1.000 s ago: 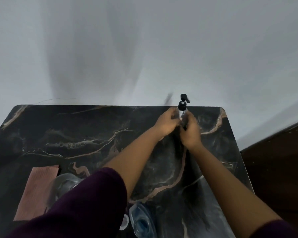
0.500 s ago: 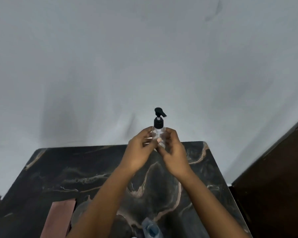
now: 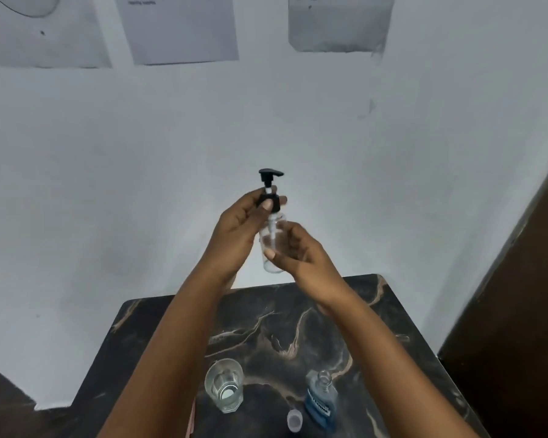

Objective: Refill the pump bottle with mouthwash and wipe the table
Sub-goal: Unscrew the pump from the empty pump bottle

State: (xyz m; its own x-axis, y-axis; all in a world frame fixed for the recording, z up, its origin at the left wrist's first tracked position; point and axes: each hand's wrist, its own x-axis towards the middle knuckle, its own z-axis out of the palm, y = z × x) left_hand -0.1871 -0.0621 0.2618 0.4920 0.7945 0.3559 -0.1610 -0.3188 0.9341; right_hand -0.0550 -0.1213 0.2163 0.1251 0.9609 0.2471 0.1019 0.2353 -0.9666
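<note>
On the dark marble table point(image 3: 393, 327), an uncapped mouthwash bottle point(image 3: 320, 401) is stood beside a glass point(image 3: 224, 385). Above the far edge, the clear pump bottle point(image 3: 273, 245) is gripped by the right hand point(image 3: 298, 252), its black collar pinched by the left hand point(image 3: 239, 224).

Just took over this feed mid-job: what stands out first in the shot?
The clear pump bottle held up before the white wall: the left hand grips its black pump collar, the right hand holds the body. Below on the dark marble table stand an uncapped blue mouthwash bottle, its cap and a glass.
</note>
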